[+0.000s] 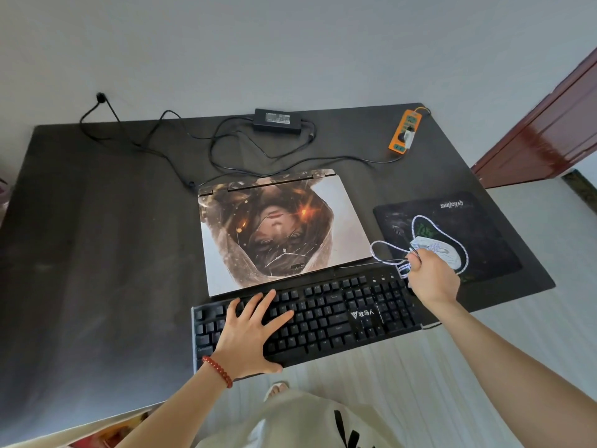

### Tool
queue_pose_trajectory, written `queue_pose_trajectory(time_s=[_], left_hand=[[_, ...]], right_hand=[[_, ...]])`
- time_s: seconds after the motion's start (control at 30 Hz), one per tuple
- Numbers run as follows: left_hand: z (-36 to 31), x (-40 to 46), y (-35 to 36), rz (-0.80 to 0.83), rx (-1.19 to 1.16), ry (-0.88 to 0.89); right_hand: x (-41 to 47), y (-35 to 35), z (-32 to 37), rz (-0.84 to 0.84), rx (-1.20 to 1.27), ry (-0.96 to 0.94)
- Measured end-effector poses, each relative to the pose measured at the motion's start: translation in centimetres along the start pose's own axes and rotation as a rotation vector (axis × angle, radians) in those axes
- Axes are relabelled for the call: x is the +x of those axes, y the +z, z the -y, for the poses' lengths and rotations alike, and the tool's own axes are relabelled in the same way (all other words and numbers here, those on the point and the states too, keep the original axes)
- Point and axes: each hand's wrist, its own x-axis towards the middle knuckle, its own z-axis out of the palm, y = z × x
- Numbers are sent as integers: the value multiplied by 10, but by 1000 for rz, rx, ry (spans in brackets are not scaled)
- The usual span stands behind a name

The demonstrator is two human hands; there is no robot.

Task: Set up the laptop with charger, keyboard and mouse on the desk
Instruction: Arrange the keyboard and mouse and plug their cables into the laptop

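- Laptop [281, 231], lid shut and covered with a printed portrait skin, lies flat at the centre of the frame on the dark surface [97, 253].
- Black mechanical keyboard [323, 321] sits just below the laptop, its far edge touching or nearly touching the laptop's near edge; its near edge overhangs the lower edge of the surface.
- Left hand [248, 337] lies flat on the left half of the keyboard, fingers spread wide, palm down, holding nothing; a red bead bracelet [218, 371] circles the wrist.
- Right hand [433, 276] is closed in a grip on a bunch of white braided cable [420, 221], above the keyboard's right end; loops of that cable spill out over the mouse pad and toward the laptop's lower right corner.
- White mouse [442, 253] rests on the black mouse pad [452, 234] at the right of the frame, just beyond the right hand's knuckles and partly hidden by them.
- Black charger brick [277, 119] lies at the upper middle of the surface, well apart from the laptop; its black cords [226, 150] curl across the surface, one running up to a wall socket [100, 97] at upper left, another reaching the laptop's back left corner.
- Orange power strip [405, 132] lies at the upper right of the surface with a plug in it.
- Whether the mouse cable is plugged into the laptop cannot be told.
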Motion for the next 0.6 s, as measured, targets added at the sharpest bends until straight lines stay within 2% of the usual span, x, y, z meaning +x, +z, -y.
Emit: queue_pose_trajectory(time_s=[0.13,0.3,0.5,0.6], left_hand=[[-2,3,-2,36,17,-11],[-9,5,-25,76,60,-3],[-26,16,-33,24,24,-102],[-37,38,-37,-2,-6,-139]], right_hand=[[6,-3,-6,11,-42,-30],[22,-8,0,4,72,-79],[69,-13,-26,365,18,-85],[61,5,-46,441,35,-101]])
